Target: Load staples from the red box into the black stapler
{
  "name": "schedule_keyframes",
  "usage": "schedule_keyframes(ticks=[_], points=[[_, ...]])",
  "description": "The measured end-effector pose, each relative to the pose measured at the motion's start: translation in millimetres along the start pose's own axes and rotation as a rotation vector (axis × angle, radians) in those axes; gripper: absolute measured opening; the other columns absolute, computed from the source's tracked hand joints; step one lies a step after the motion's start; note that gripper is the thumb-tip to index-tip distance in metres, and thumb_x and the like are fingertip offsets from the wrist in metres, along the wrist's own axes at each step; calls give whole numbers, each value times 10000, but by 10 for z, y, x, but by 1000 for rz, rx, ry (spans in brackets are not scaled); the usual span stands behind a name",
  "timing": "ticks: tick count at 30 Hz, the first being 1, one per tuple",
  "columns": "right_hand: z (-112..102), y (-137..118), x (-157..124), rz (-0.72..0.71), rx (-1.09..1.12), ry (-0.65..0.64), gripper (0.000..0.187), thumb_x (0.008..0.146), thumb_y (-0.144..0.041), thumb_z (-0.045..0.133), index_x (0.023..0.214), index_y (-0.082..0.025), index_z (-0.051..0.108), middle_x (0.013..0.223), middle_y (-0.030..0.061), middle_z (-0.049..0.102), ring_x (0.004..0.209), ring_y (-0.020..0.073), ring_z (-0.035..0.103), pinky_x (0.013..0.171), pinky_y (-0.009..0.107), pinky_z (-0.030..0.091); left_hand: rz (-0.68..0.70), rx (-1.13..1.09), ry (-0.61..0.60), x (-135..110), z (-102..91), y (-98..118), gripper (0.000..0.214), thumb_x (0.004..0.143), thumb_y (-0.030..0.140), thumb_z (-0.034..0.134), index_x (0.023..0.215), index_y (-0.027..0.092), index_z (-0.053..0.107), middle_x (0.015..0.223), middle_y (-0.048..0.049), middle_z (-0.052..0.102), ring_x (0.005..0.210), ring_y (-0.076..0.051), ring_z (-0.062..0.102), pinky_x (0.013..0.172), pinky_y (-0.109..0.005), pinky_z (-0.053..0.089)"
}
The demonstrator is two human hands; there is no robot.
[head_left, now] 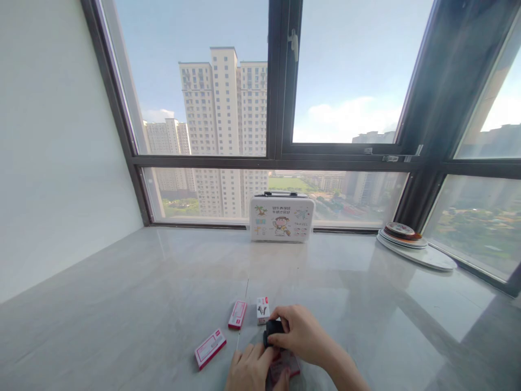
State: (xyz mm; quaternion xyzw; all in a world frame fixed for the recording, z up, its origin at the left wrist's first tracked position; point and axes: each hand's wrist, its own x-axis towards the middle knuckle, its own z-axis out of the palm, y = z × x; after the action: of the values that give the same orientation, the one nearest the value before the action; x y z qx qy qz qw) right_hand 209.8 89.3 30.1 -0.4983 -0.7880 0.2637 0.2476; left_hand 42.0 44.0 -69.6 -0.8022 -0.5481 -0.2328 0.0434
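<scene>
My right hand (pixel 299 332) is curled over a small black object (pixel 273 329), its fingers pinching it from above. My left hand (pixel 249 369) lies just below, fingers closed against the same black object and over a dark red packet (pixel 285 368) on the grey stone surface (pixel 122 304). To the left lie two flat red and white boxes (pixel 210 347) (pixel 237 314). A small white and red box (pixel 262 310) stands upright right next to my right fingers.
A white cartoon-printed case with a handle (pixel 281 218) stands at the window. A stack of plates on a round white board (pixel 411 244) sits at the back right. Big windows (pixel 350 81) close the far side, a white wall (pixel 49 163) the left.
</scene>
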Motion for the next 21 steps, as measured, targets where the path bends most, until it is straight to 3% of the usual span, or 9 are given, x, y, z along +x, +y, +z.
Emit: schedule_keyframes(ticks=[4, 7, 10, 14, 17, 21], points=[[-7, 30, 3, 27, -44, 25, 198, 717, -287, 797, 906, -233, 772, 576, -85, 546, 551, 92, 466, 547, 232, 253, 141, -18, -20, 51, -79, 82, 310, 810, 506, 755, 1083, 361, 726, 896, -29, 710, 826, -280, 667, 696, -373, 475], [-25, 59, 3, 56, -47, 51, 175, 735, -297, 784, 893, -222, 770, 570, -80, 530, 558, 97, 464, 548, 236, 250, 142, -45, -22, 56, -231, 28, 260, 795, 479, 786, 1014, 347, 737, 889, -16, 703, 848, -275, 666, 698, -363, 467], [-55, 91, -12, 78, -26, 55, 198, 752, -326, 782, 916, -216, 767, 562, -80, 526, 549, 99, 463, 554, 238, 258, 91, -16, -4, -29, -477, -239, 195, 793, 433, 791, 889, 280, 718, 883, -15, 698, 862, -264, 661, 731, -354, 461], [-81, 117, -40, 82, -11, 66, 188, 769, -337, 773, 909, -212, 764, 564, -74, 525, 556, 105, 474, 559, 239, 266, 79, 23, 106, -234, -760, -769, 200, 823, 452, 765, 927, 287, 717, 911, -3, 695, 916, -237, 647, 774, -315, 448], [-75, 129, -44, 94, -12, 60, 187, 773, -342, 767, 906, -211, 763, 565, -75, 515, 563, 104, 472, 559, 239, 263, 50, 48, 138, -329, -834, -1048, 242, 793, 466, 785, 952, 297, 717, 936, 2, 674, 892, -222, 623, 769, -304, 438], [-63, 143, -33, 113, -12, 36, 202, 770, -351, 767, 918, -214, 758, 568, -78, 508, 569, 104, 472, 559, 243, 263, -12, 17, 122, -272, -850, -1156, 284, 720, 452, 829, 902, 279, 697, 1113, -31, 641, 1036, -273, 591, 865, -359, 455]])
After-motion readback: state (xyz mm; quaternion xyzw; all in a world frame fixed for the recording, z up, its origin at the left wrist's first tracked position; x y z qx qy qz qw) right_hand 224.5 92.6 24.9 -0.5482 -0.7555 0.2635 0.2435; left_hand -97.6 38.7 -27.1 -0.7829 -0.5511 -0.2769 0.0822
